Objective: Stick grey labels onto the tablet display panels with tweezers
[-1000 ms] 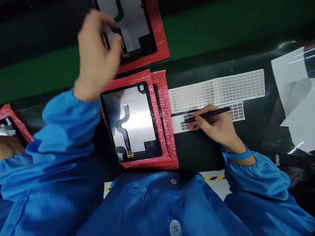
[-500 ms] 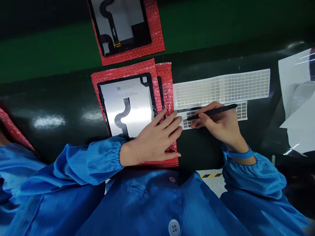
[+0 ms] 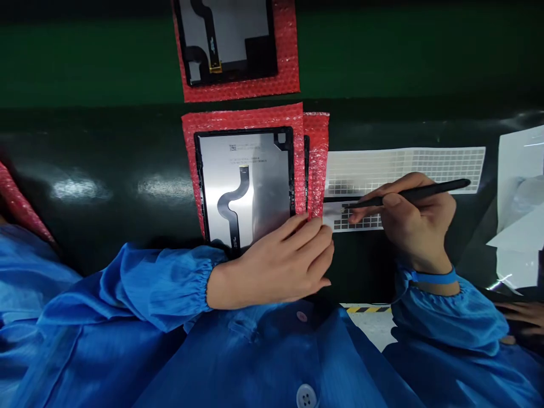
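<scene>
My left hand (image 3: 283, 263) lies palm down, fingers bent and thumb apart, over the lower right corner of a display panel (image 3: 267, 187) and its red bubble wrap (image 3: 317, 170). The panel shows a silver back, a black frame and a wavy grey ribbon cable (image 3: 229, 207). In my right hand (image 3: 419, 218) are slim black tweezers (image 3: 437, 187), gripped like a pen. Their tip is at the left part of a small label sheet (image 3: 361, 222) with rows of small dark rectangles. Part of that sheet is hidden under my right hand.
Above the small sheet lies a larger label sheet (image 3: 403, 170). Another panel (image 3: 233, 34) on red bubble wrap (image 3: 287, 51) sits farther back on the green surface. White papers (image 3: 518, 198) lie at right. Another person's hand (image 3: 525, 317) shows at lower right, a blue sleeve (image 3: 29, 272) at left.
The view has shifted, so the panels and sheets appear farther right. My left hand has slid down relative to the panel, its fingers now closer together and more bent. Another person's hand has appeared at lower right.
</scene>
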Motion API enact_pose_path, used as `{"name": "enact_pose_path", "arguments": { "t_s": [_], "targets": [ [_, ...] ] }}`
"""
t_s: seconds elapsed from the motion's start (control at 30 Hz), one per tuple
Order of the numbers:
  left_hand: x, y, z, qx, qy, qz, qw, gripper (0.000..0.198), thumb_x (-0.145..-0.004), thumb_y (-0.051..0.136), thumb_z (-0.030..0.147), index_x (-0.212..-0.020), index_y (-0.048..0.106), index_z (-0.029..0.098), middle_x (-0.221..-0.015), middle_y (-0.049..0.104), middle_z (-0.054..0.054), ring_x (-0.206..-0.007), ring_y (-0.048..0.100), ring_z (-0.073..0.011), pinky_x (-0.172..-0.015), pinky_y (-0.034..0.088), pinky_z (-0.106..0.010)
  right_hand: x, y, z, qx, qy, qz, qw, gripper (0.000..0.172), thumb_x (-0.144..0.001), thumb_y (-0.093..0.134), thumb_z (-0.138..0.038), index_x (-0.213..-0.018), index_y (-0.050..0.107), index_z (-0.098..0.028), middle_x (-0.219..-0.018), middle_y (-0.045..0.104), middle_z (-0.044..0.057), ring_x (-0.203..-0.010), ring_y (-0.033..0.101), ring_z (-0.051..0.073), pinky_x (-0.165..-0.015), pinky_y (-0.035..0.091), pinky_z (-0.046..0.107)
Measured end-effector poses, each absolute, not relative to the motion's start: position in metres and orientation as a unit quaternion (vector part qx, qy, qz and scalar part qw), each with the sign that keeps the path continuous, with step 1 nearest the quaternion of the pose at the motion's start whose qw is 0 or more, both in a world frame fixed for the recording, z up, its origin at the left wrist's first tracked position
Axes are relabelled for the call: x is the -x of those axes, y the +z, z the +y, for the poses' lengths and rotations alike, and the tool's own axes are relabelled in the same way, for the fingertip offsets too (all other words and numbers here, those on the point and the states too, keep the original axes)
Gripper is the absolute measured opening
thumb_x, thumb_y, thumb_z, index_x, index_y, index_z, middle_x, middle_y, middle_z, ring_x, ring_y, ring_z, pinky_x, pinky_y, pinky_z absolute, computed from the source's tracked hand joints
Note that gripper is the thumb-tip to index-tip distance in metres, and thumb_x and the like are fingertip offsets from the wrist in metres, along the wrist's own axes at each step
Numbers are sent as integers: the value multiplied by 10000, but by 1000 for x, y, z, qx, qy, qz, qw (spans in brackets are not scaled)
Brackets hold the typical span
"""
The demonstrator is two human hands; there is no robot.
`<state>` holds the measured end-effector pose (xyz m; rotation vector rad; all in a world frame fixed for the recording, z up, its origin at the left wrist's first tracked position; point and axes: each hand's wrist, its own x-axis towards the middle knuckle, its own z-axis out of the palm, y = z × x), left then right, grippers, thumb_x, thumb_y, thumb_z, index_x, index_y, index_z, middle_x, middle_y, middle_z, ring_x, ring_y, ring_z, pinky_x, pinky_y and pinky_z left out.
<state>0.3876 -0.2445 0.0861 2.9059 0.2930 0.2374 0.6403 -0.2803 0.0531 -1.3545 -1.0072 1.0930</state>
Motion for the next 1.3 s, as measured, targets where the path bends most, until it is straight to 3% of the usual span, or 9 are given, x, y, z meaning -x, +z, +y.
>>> {"name": "enact_pose_path", "arguments": {
  "t_s": [0.1,0.2,0.47,0.7,0.93,1.1,1.3],
  "targets": [
    [-375,90,-243,-977,106,146,118,415,-1072,501,396,-1192,710,59,-987,717,-125,-904,692,-255,-823,576,-392,-620,50,-257,547,473,-442,531,94,-926,774,-293,-898,722,-220,-774,793,10,-582,777,220,-545,688,359],
    [-367,85,-236,-963,89,230,105,439,-1066,505,390,-1283,667,44,-931,709,-112,-815,692,-250,-663,569,-370,-604,43,-234,527,510,-442,517,148,-936,775,-337,-926,694,-213,-762,797,13,-617,795,228,-545,689,336],
    [-364,75,-225,-959,61,261,95,473,-1058,512,369,-1392,597,45,-1024,712,-134,-897,698,-269,-588,560,-358,-598,33,-220,535,539,-427,490,224,-912,807,-420,-922,681,-235,-773,803,11,-599,785,208,-461,645,285],
    [-365,75,-225,-957,54,268,97,516,-1053,527,384,-1422,565,24,-1024,699,-125,-858,682,-249,-580,547,-357,-595,38,-221,509,538,-451,498,121,-967,745,-277,-936,675,-184,-707,782,20,-555,759,175,-453,619,242],
    [-364,75,-226,-957,54,268,96,548,-1044,546,402,-1434,562,17,-1012,688,-115,-828,666,-242,-574,542,-365,-596,37,-222,517,539,-440,499,162,-934,794,-314,-923,690,-191,-704,775,19,-565,768,191,-476,647,266],
    [-365,75,-225,-956,59,271,97,561,-1048,544,406,-1429,567,-4,-989,694,-112,-800,666,-234,-545,539,-363,-596,37,-223,501,537,-460,499,41,-980,723,-205,-956,695,-188,-744,787,17,-602,776,168,-504,650,237],
    [-368,76,-225,-956,46,276,88,628,-1072,494,428,-1470,518,-57,-1005,695,-121,-798,669,-214,-538,547,-339,-597,36,-223,488,538,-465,506,29,-971,726,-167,-979,704,-184,-778,785,17,-629,788,183,-525,677,263]
  ]
}}
